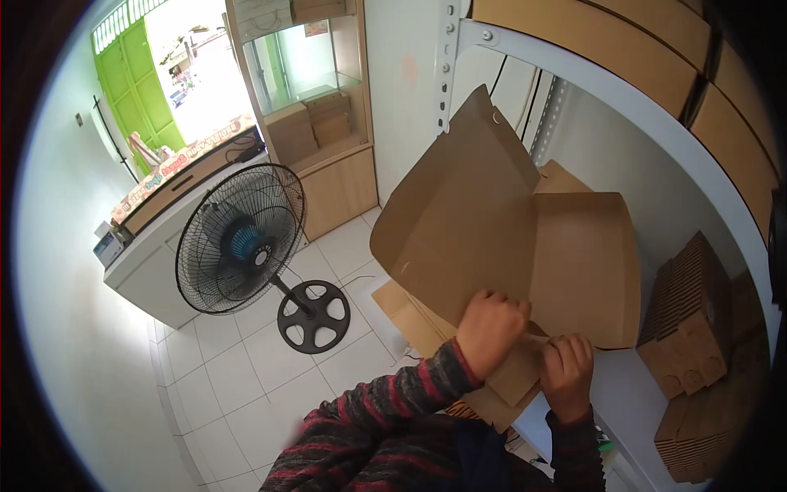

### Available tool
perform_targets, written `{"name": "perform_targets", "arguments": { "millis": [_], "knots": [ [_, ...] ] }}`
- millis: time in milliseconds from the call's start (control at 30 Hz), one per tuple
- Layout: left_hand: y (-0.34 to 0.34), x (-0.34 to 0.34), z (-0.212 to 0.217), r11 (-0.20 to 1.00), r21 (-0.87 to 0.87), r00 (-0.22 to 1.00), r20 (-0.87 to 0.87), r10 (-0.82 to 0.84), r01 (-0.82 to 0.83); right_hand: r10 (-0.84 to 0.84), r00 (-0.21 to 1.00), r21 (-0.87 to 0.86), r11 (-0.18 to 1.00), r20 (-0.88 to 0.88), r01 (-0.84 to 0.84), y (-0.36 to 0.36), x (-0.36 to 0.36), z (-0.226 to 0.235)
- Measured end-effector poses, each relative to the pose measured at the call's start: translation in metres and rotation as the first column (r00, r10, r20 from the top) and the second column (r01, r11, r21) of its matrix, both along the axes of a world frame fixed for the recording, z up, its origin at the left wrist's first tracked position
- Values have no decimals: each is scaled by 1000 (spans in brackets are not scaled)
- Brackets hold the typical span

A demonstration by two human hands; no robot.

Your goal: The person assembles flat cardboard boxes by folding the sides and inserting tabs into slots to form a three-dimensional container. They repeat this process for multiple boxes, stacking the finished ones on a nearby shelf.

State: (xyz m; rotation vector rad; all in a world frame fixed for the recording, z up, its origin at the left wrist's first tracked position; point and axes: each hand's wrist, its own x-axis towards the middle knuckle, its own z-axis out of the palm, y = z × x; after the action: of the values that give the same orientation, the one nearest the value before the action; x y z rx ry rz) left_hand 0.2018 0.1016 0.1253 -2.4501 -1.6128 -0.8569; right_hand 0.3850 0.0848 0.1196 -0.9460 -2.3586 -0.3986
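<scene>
A brown cardboard box [584, 262] lies with its walls raised on the right and its wide lid [463, 209] swung up to the left. At the box's near edge, by the fold between lid and base, my left hand [494, 328] is closed on the cardboard. Close beside it, my right hand [567, 373] pinches the near side wall of the box with its fingers curled. The exact grip of both hands is partly hidden by the knuckles. Flat cardboard sheets [407, 316] rest under the box.
On the white shelf [627, 402], stacks of folded cardboard [687, 316] stand at the right. A metal rack beam [590, 61] with more boxes [598, 37] arches above. A black standing fan [242, 238] occupies the tiled floor at left, before a white counter [156, 283] and wooden cabinet [338, 193].
</scene>
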Motion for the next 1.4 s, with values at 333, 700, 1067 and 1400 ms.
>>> {"name": "perform_targets", "arguments": {
  "millis": [333,700,1067,1400],
  "knots": [
    [3,13,11,997,-14,988,-133,-78,77,116,993,154,981,10,-116,8,-7,-11],
    [-6,6,26,995,-52,976,-194,-95,86,394,876,175,876,278,-449,29,-4,14],
    [1,6,30,998,-28,969,-239,54,-62,520,844,245,808,135,-537,60,6,1],
    [18,8,26,976,-218,1000,-20,-1,-4,494,867,295,820,67,-490,78,29,-13]
  ]
}}
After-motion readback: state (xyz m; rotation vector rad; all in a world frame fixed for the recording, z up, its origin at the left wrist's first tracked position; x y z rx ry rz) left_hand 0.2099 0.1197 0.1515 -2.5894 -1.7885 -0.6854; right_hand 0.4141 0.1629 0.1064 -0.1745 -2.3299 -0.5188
